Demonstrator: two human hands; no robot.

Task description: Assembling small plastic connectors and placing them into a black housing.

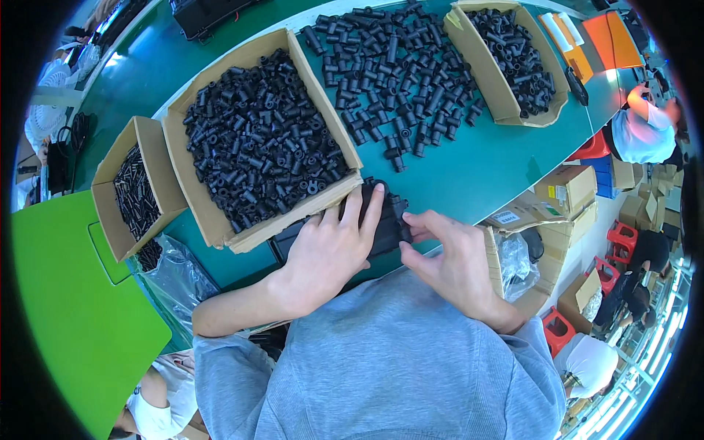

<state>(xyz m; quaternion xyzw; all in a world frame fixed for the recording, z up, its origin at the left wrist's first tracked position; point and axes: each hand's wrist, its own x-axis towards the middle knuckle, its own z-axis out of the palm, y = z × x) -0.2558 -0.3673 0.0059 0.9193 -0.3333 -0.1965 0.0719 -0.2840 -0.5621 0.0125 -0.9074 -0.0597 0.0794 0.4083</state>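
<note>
In front of me lies a long black plastic block (385,233) with small raised parts along its far edge. My left hand (330,246) rests across it, fingers stretched out and pressing on its top. At the block's right end is my right hand (451,257), thumb and index finger closed around a dark spot there; what they pinch is too dark to make out. Beyond my left hand, a large cardboard box (202,213) is full of black T-shaped pipe fittings (264,132). More such fittings (400,73) lie loose on the green table (455,176).
A smaller box (172,183) of thin black parts stands left, beside a clear plastic bag (183,271) and a bright green board (73,293). Another fittings box (502,110) stands far right, near orange trays (612,40). Cardboard boxes (568,191), red stools and other people are at right.
</note>
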